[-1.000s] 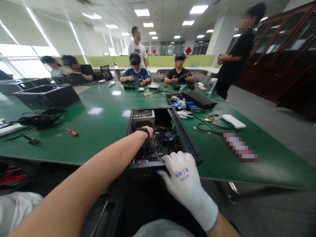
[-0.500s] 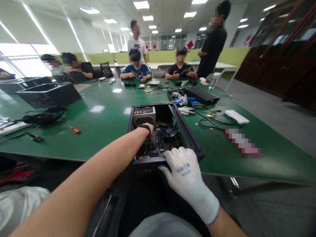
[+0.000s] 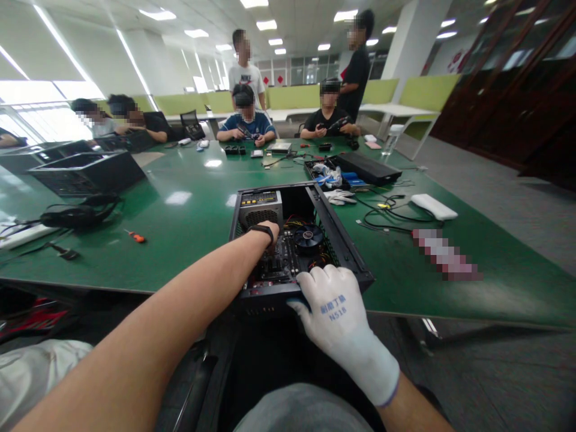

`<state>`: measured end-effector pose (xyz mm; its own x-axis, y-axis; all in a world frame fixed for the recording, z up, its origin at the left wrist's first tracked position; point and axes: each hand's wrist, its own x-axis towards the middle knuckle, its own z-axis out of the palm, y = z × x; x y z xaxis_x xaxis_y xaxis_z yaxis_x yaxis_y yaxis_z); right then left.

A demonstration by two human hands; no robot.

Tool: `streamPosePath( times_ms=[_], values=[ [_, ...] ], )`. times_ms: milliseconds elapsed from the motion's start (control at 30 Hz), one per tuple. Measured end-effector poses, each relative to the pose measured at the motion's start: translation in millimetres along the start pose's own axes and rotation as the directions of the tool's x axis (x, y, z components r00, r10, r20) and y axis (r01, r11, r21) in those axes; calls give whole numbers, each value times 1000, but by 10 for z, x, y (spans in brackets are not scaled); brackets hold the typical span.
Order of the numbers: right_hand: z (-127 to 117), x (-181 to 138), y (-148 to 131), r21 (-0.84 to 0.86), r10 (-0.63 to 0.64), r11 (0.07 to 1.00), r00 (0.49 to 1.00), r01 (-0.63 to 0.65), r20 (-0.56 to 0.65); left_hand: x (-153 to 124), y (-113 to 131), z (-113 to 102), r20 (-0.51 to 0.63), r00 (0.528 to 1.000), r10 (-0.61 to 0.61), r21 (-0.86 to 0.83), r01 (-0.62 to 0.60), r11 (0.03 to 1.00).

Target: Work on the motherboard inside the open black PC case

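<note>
An open black computer case (image 3: 346, 252) lies on the table in front of me, its inside facing up. Within it I see a power supply (image 3: 260, 211), a motherboard (image 3: 283, 258) and a round cooling fan (image 3: 308, 237). My bare left hand (image 3: 274, 235) reaches into the case just below the power supply; its fingers are hidden, so whether they hold anything does not show. A black band (image 3: 264, 230) circles that wrist. My right hand (image 3: 333, 300), in a white glove, grips the near edge of the case, thumb outside and fingers over the rim.
A small orange screwdriver (image 3: 135, 236) and a headset (image 3: 83, 210) lie left on the green table (image 3: 193, 240). Cables (image 3: 382, 222), a white power bank-like block (image 3: 433, 207) and gloves (image 3: 339, 197) lie right. Another case (image 3: 90, 174) stands far left. Several people sit or stand beyond.
Both hands keep their places at the case. The person standing at the back right has shifted to the left, and the view has tilted slightly.
</note>
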<state>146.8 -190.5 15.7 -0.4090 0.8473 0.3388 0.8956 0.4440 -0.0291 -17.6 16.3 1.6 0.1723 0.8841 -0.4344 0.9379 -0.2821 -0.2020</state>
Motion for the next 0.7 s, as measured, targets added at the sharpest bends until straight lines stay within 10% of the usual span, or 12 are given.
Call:
streamPosePath(
  times_ms=[700],
  values=[
    [-26,-1,-10,-10,4,1000,1000,-4,1,51,-24,30,-19,1000,17,15,-17,1000]
  ],
)
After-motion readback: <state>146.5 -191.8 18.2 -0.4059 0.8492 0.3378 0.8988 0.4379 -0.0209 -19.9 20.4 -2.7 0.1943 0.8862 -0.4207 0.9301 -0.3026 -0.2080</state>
